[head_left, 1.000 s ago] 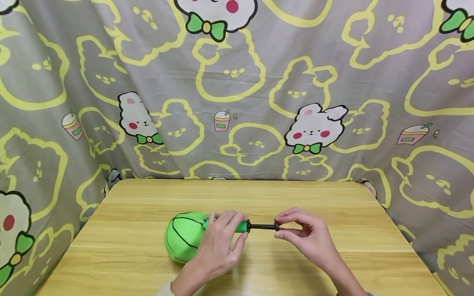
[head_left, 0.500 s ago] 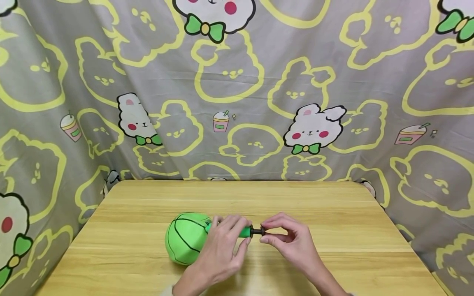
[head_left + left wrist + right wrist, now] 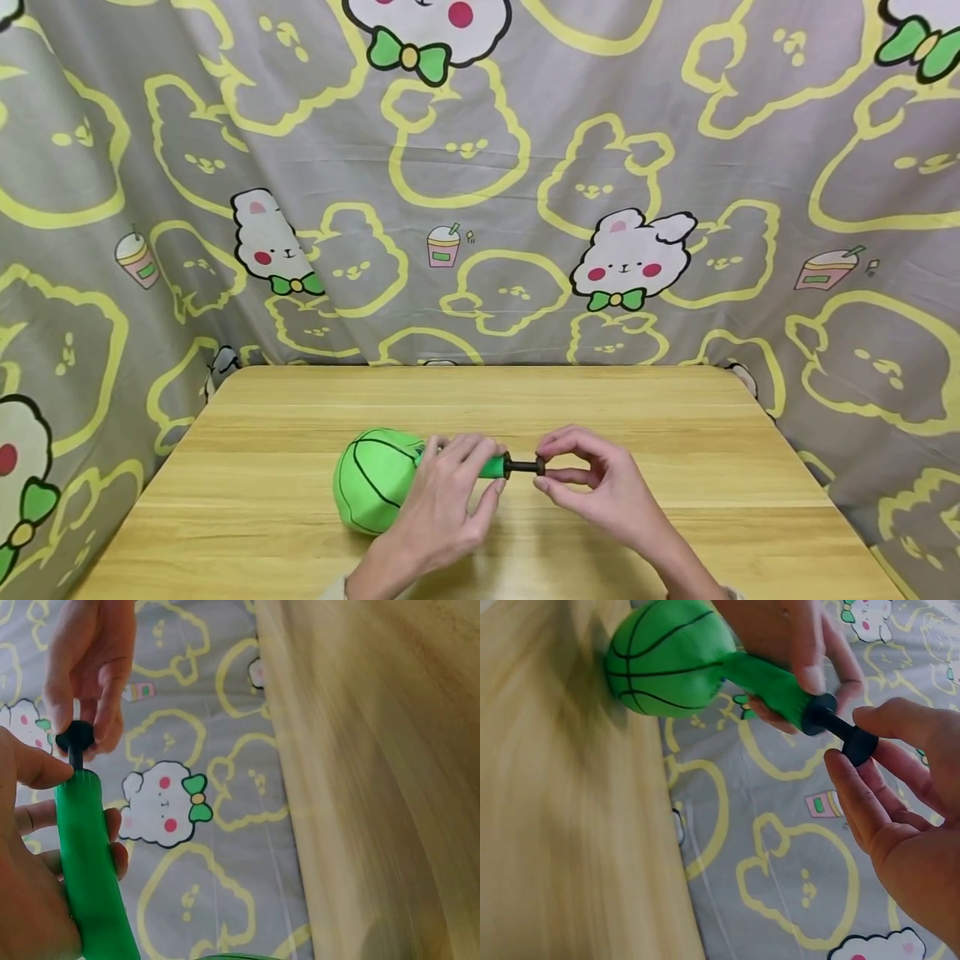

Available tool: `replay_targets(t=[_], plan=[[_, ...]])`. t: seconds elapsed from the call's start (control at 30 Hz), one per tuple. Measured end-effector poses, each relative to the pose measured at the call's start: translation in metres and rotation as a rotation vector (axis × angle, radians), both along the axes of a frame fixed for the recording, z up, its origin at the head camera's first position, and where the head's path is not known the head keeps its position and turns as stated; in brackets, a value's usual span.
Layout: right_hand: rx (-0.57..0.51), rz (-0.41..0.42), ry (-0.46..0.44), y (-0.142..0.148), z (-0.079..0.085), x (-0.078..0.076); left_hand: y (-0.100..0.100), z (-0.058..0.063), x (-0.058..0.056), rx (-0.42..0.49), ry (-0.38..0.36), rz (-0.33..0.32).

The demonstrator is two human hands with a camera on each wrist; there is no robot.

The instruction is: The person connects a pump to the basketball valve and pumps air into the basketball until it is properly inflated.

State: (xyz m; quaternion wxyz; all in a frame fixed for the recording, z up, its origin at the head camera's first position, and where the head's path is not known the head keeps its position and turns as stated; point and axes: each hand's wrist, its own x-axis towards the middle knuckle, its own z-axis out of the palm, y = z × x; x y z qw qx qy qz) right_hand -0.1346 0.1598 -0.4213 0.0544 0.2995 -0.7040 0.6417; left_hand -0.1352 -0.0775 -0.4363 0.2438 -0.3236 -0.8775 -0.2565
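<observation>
A green ball (image 3: 371, 483) with black lines, partly dented at its top right, sits on the table left of centre. My left hand (image 3: 442, 504) grips the green barrel of a hand pump (image 3: 86, 862), whose far end meets the ball in the right wrist view. From the barrel's other end a short length of black rod sticks out. At the end of that rod, my right hand (image 3: 607, 479) pinches the round black knob (image 3: 859, 745) between thumb and fingers. Part of the barrel is hidden under my left hand in the head view.
A wooden table (image 3: 600, 400) with rounded far corners lies under the hands. Behind it and along both sides hangs a grey curtain (image 3: 495, 175) printed with yellow outlines and white rabbits.
My right hand first moved left, pushing the pump's rod most of the way into the barrel, then drew it slightly back out. The left hand and ball have stayed nearly in place.
</observation>
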Motion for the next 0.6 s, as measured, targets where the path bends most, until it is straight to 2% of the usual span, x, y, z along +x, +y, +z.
replay_targets(t=[0.6], plan=[[0.066, -0.035, -0.002, 0.039, 0.017, -0.002, -0.010, 0.003, -0.003, 0.020, -0.005, 0.042]])
